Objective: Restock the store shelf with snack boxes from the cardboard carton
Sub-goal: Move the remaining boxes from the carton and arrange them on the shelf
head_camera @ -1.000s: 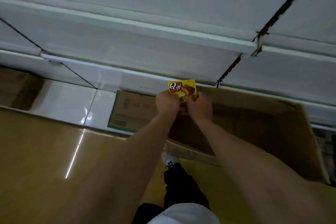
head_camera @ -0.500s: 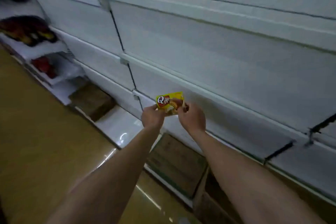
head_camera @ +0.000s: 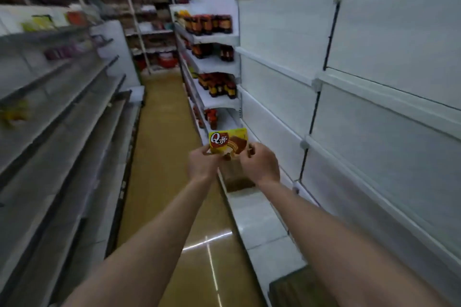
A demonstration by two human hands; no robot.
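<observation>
Both hands: L hand [head_camera: 200,164] & R hand [head_camera: 259,164] round snack box [head_camera: 228,141] btwn them

Both arms bare, stretched forward and up from the lower edge of the head view, converging toward the middle. Forearms nearly straight, elbows out of view. Left hand [head_camera: 200,164] seen from its back, wrist slightly bent, fingers curled forward, thumb side pinching the lower left corner of a yellow snack box [head_camera: 228,141]. Right hand [head_camera: 260,163] also back-on to the camera, knuckles raised, fingers curled round the box's lower right end; a fingertip shows just past that edge. Hands level with each other and close together, not touching, the box bridging the gap between them. Box held upright, printed face toward the camera, above both wrists.
</observation>
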